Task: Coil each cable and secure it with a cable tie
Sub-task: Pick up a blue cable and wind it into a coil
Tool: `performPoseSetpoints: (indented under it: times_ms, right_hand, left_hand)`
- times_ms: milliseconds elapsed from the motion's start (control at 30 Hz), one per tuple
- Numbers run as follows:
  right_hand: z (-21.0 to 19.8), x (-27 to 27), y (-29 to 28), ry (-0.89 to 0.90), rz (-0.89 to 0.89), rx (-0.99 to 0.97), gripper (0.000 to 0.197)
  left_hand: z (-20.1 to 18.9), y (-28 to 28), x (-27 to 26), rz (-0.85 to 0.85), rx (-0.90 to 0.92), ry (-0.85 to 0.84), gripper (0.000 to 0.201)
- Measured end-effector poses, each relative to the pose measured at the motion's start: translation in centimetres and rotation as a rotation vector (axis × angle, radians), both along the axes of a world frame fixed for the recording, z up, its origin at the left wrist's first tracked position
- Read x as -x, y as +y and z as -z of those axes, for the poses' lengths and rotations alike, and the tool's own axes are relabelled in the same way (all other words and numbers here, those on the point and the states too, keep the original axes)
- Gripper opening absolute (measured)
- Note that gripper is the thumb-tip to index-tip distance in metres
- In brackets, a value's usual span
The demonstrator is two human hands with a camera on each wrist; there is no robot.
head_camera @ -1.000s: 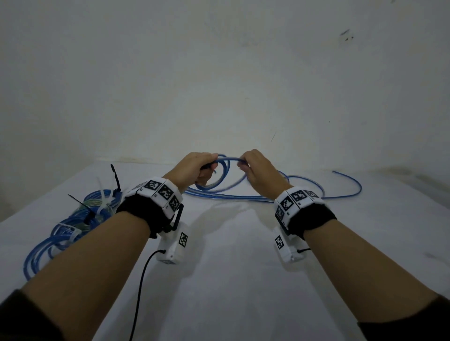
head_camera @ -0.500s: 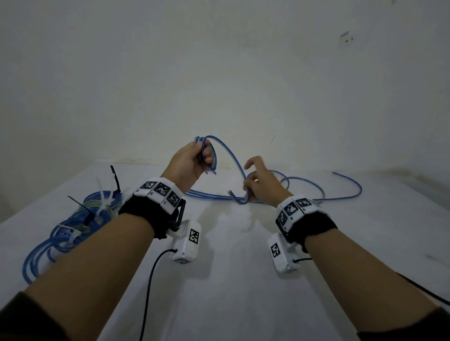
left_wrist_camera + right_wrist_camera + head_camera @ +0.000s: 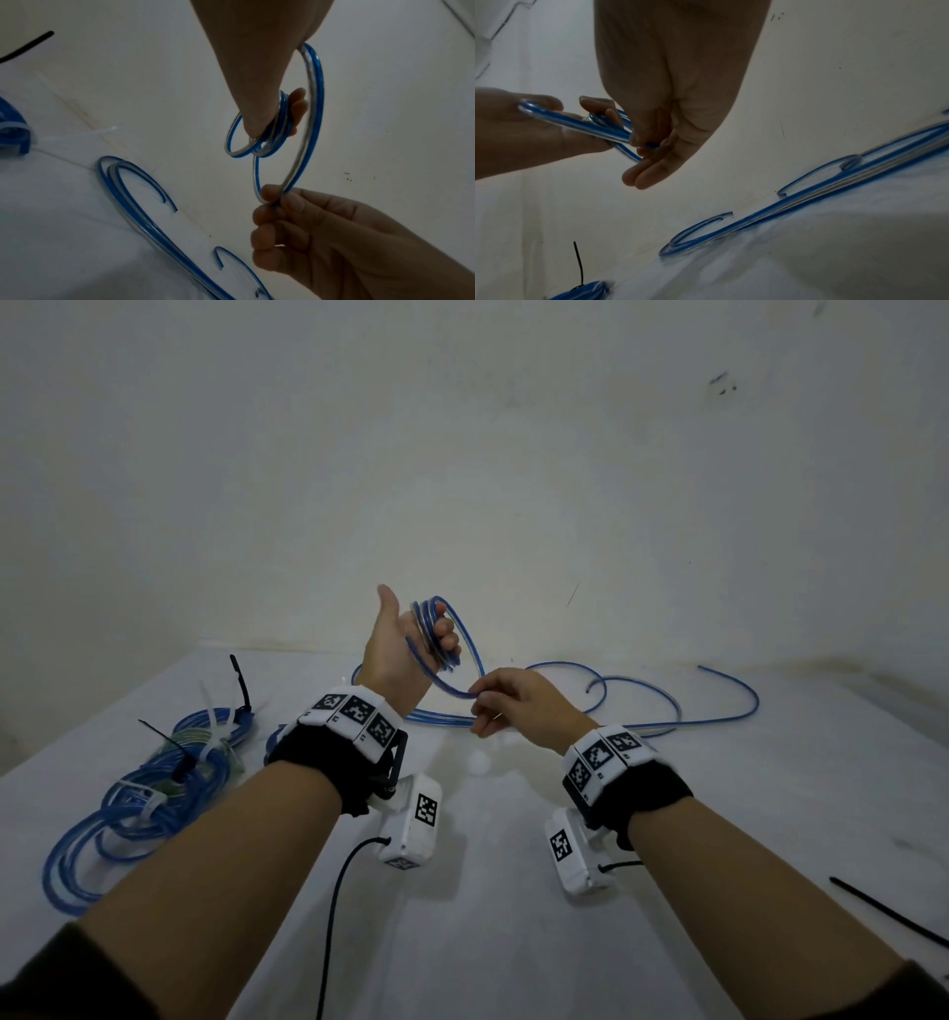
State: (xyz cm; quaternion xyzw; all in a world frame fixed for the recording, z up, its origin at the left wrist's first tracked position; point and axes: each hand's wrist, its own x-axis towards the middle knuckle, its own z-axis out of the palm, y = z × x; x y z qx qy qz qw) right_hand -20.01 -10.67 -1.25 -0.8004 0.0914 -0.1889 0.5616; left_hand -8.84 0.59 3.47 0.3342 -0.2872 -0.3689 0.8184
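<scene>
Surface: white table (image 3: 513,942) against a pale wall (image 3: 462,454).
Left hand (image 3: 395,649): raised, thumb up, fingers curled round small loops of the blue cable (image 3: 464,654).
Right hand (image 3: 518,706): lower, just beside the left, pinching the cable's outer loop.
Cable's slack: trails across the table behind.
Far left: tied coils (image 3: 154,793).
Near right: black tie (image 3: 888,909).

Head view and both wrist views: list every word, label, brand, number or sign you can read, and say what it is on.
No readable words, brands or numbers in any view.
Black-and-white square marker patterns, not text: on the white left wristband, white right wristband, and the two white wrist camera boxes.
</scene>
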Motion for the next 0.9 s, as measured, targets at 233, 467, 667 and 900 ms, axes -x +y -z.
performPoseSetpoints:
  times_ms: [233,467,667,900]
  right_hand:
    - [-0.4,-0.3,0.8,-0.043,0.013,-0.097,0.015]
    - [-0.9,0.3,1.1,0.016,-0.002,-0.012,0.012]
    - [-1.4,1.2,-0.8,-0.235,0.34,0.184,0.005]
    - [-1.6,1.8,-3.2,-0.29,0.151,0.484,0.039]
  left_hand:
    - [0.5,-0.5,0.6,-0.052,-0.043,-0.051,0.033]
    - [1.2,-1.1,1.4,-0.168,-0.153,-0.316,0.028]
    - [1.3,-1.2,1.4,-0.229,-0.279,-0.529,0.036]
    - [2.0,-2.2,2.6,-0.146,-0.41,-0.648,0.046]
